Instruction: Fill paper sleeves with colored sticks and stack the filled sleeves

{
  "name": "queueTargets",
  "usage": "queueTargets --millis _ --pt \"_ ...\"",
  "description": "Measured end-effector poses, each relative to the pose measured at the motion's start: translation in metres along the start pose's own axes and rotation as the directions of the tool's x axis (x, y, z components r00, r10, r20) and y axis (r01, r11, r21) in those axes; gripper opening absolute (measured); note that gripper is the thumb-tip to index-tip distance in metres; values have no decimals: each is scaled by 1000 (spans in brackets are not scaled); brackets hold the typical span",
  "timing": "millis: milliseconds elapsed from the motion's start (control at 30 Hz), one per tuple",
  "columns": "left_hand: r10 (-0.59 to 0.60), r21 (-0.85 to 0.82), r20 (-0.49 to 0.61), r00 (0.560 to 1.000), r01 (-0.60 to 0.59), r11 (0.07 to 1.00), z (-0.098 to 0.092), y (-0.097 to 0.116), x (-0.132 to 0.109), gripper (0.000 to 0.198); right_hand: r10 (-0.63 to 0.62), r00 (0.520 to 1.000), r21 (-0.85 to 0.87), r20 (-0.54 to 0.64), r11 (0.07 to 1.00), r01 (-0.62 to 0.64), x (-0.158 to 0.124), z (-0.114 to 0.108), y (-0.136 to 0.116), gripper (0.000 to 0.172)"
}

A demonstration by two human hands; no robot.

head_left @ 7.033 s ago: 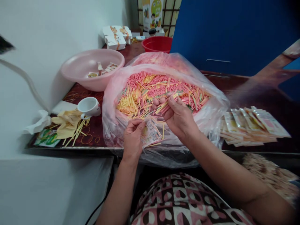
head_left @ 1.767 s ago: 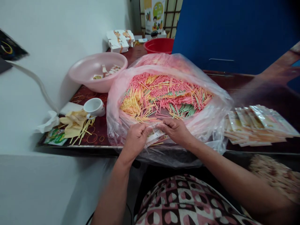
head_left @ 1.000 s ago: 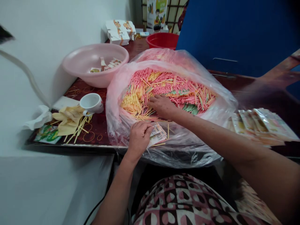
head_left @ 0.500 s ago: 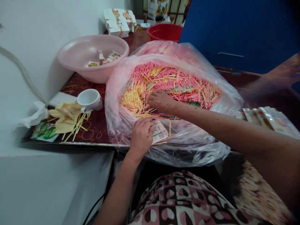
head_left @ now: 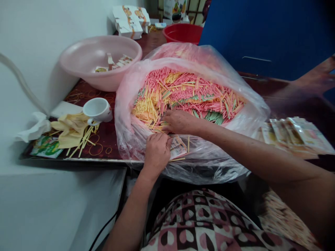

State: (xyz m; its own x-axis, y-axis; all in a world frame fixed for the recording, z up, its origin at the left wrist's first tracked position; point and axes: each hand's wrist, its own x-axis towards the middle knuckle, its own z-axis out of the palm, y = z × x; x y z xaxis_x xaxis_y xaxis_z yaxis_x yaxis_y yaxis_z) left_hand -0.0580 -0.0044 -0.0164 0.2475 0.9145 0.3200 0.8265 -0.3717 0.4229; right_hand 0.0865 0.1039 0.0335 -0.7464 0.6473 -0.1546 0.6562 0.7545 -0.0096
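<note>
My left hand (head_left: 157, 151) rests on the plastic bag (head_left: 136, 143) near the table's front edge, gripping the side of a small printed paper packet (head_left: 178, 147). My right hand (head_left: 180, 122) reaches across to the lower edge of a heap of thin pink, yellow and green sticks (head_left: 188, 94), its fingertips among them. The heap fills the open bag. I cannot tell whether those fingers hold any sticks. A few loose yellow sticks (head_left: 188, 144) lie beside the packet.
A pink basin (head_left: 101, 61) holding packets and a white cup (head_left: 97, 110) stand left, near a yellow cloth (head_left: 70, 130) with scattered sticks. Behind are a red basin (head_left: 182, 33) and white boxes (head_left: 128, 24). A row of packets (head_left: 293, 136) lies right, below a blue board (head_left: 261, 31).
My right hand has left the packet and gone to the heap's lower edge, now moving slightly closer to my left hand. The whole view has tilted and shifted a little.
</note>
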Motion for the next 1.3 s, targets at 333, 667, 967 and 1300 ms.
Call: queueTargets --millis 333,667,967,1300 --pt "-34 -102 -9 999 33 994 0 -3 -1 27 122 992 56 -31 991 -120 4 10 -12 26" --pt "-64 -171 1 998 63 983 -1 -3 0 27 398 907 649 -139 729 -220 -11 26 14 22" --pt "-110 -265 -30 993 98 959 -3 -3 -1 23 483 821 654 -305 733 -188 -25 31 15 21" --pt "-356 -686 -103 929 193 702 -14 -7 1 15 544 772 797 -329 598 -82 -37 39 16 18"
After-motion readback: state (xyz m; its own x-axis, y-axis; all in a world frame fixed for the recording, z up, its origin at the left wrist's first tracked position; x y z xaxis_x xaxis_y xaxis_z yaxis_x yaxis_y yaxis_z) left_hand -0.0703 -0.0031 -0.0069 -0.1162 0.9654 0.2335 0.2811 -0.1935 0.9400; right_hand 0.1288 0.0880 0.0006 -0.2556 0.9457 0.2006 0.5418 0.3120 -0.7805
